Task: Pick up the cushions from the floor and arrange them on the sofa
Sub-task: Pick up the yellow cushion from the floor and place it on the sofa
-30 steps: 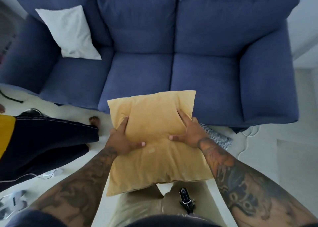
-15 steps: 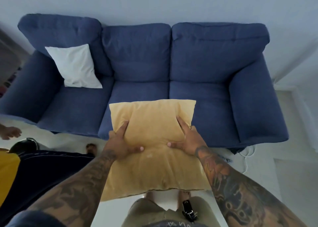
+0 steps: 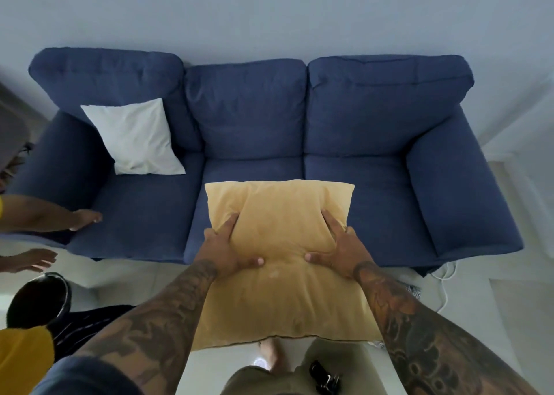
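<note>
I hold a yellow cushion point(image 3: 278, 262) in front of me with both hands, its top edge over the front of the middle seat of the blue sofa point(image 3: 374, 118). My left hand point(image 3: 226, 249) grips its left side, thumb pressed into the fabric. My right hand point(image 3: 338, 249) grips its right side in the same way. A white cushion point(image 3: 136, 138) leans in the sofa's left corner against the backrest and armrest.
Another person in a yellow top and dark trousers point(image 3: 27, 355) stands at the left, with one hand point(image 3: 85, 219) on the sofa's left seat edge. A white cable point(image 3: 446, 286) lies on the pale floor by the sofa's right front corner.
My view has risen, so the whole sofa and the wall behind it show. The yellow cushion has come up toward the middle seat. The other person's hand has reached onto the sofa's left seat.
</note>
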